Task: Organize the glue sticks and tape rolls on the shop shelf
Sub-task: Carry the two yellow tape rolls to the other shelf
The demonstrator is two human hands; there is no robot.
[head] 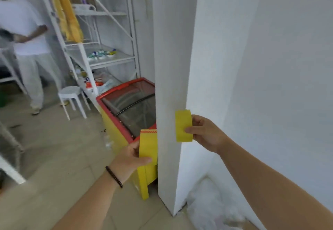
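Observation:
My left hand [130, 159] grips a yellow tape roll [148, 146] with a red-patterned top edge, held upright in front of the freezer. My right hand [205, 133] pinches a second yellow tape roll [183, 125] between thumb and fingers, held against the corner of a white pillar [171, 67]. Both rolls are seen edge-on. A white metal shelf rack [108, 56] stands far off at the upper left with small items on its middle shelf. No glue sticks are recognisable.
A red-rimmed, yellow chest freezer [129, 107] with a glass lid stands beside the pillar. A white plastic stool [72, 98] is on the tiled floor. A person in white clothes [28, 49] stands at the far left. White wall fills the right side.

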